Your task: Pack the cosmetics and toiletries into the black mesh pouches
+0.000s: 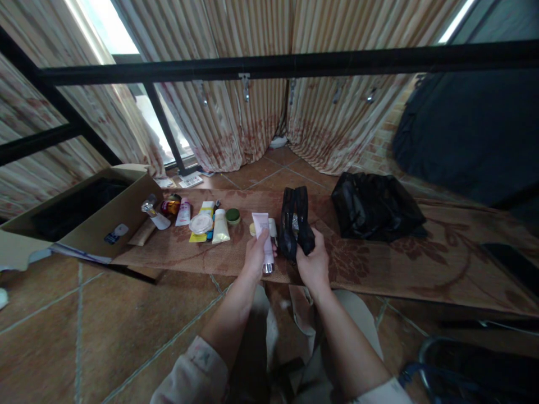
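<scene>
My left hand [256, 255] is closed around a pale pink tube [264, 235] with a silver cap at its lower end, held upright above a patterned mat [379, 264]. My right hand [314, 261] grips the lower edge of a small black pouch [296, 221], whose mouth stands open next to the tube. Behind the tube lie a small white item and a yellowish lid, partly hidden.
Several toiletries lie in a row on the mat to the left: a cream tube [220, 226], a green-lidded jar [233, 215], a round clear lid [201, 223], a pink tube [183, 212]. An open cardboard box [90, 216] stands far left, a black bag [373, 205] to the right.
</scene>
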### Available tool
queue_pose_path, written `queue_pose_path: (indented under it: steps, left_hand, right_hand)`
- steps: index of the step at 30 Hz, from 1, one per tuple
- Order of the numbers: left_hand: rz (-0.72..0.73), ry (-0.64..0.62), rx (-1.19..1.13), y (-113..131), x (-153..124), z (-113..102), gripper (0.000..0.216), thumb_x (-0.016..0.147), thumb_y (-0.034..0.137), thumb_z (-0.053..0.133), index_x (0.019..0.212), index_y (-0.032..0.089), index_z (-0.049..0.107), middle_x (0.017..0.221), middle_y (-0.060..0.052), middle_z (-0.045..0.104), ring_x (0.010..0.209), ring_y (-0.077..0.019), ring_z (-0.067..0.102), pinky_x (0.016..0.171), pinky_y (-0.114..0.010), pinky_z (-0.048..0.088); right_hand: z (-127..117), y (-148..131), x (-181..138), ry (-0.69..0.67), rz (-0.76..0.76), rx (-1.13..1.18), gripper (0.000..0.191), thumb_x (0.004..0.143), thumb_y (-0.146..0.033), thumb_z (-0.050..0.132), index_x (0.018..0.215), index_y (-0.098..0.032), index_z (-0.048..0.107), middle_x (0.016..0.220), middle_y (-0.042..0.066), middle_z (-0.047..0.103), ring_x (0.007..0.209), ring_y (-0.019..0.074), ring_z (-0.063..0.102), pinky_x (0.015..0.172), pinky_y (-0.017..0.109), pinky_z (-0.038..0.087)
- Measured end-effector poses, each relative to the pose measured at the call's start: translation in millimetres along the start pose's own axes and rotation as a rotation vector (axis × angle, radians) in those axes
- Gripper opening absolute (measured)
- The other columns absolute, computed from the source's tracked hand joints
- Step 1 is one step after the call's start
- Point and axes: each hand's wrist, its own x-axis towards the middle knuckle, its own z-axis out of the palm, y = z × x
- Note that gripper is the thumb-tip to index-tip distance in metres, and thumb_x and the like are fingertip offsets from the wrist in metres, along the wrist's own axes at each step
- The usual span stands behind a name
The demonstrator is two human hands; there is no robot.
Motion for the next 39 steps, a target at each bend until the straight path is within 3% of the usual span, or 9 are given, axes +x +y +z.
queue_pose_path:
  steps: [39]
  left_hand:
    - [0.013,-0.010,-0.018,0.1,-0.7,0.1,0.043,0.068,0.055,0.069,0.069,0.013,0.060,0.052,-0.001,0.059,0.042,-0.0101,0.051,0.043,-0.022,0.040]
  right_hand:
    - [-1.0,-0.2,1.0,-0.008,-0.006,-0.028,0.051,0.076,-0.030,0.059,0.125,-0.024,0.052,0.115,0.006,0.067,0.102,0.0237,0.063,0.093,0.041,0.048]
